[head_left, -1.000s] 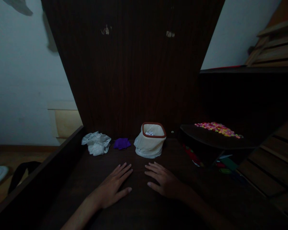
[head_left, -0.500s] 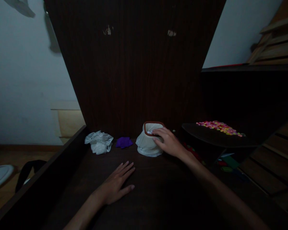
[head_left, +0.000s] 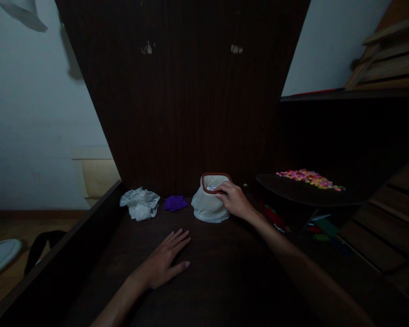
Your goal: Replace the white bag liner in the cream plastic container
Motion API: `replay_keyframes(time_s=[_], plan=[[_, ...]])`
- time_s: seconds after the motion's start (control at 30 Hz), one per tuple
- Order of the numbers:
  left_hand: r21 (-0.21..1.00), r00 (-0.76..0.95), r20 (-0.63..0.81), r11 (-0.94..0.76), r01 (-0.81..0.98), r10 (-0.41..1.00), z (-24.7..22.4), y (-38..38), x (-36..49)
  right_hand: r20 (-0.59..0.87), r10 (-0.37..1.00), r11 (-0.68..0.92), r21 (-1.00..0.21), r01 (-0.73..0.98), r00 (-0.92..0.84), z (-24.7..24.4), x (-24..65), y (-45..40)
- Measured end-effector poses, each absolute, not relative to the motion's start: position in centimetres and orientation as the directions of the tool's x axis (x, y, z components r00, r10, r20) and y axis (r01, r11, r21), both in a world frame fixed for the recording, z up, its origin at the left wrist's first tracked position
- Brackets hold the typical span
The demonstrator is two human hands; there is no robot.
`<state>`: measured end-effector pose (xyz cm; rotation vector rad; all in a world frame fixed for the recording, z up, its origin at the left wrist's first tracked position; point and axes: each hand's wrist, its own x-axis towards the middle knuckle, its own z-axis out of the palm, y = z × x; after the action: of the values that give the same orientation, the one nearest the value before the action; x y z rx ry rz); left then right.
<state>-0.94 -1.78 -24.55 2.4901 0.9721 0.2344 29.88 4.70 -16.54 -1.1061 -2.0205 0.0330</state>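
A small bin lined with a white plastic bag stands against the dark back panel. Its squarish rim is reddish brown, and something whitish shows inside. My right hand is at the bin's front right corner, fingers over the rim and thumb outside, closed on it. My left hand lies flat on the dark wooden surface, fingers spread, holding nothing. Left of the bin lie a folded purple cloth-like piece and a crumpled white plastic bag.
A dark curved shelf at the right bears a heap of small pink and yellow pieces. Beneath it are red and green items, hard to make out. A raised dark edge board runs along the left side.
My right hand's fingers have drawn in and closed at the bin's rim. The left hand stays flat in place. The camera view has shifted slightly.
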Motion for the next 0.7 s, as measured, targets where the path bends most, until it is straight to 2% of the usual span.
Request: replay_keyframes(time_s=[0.1,0.27,0.4,0.7], plan=[[0.510,0.705,0.010,-0.611,0.606,0.709,-24.7,-1.3,-1.2,0.640,0.713,0.619,-0.384,0.685,-0.285,-16.4,29.7,4.3],[0.588,0.573,0.187,-0.558,0.586,0.798,-24.0,-0.5,-1.3,0.631,0.706,0.639,-0.374,0.672,-0.321,-16.3,29.2,2.7],[0.664,0.458,0.239,-0.488,0.566,0.856,-22.4,-0.1,-0.5,0.646,0.676,0.678,-0.355,0.643,-0.355,-16.2,28.6,1.0],[0.752,0.432,0.434,-0.582,0.310,0.791,-19.8,0.5,2.2,0.628,0.650,0.716,-0.319,0.621,-0.428,-15.9,27.0,-2.5]])
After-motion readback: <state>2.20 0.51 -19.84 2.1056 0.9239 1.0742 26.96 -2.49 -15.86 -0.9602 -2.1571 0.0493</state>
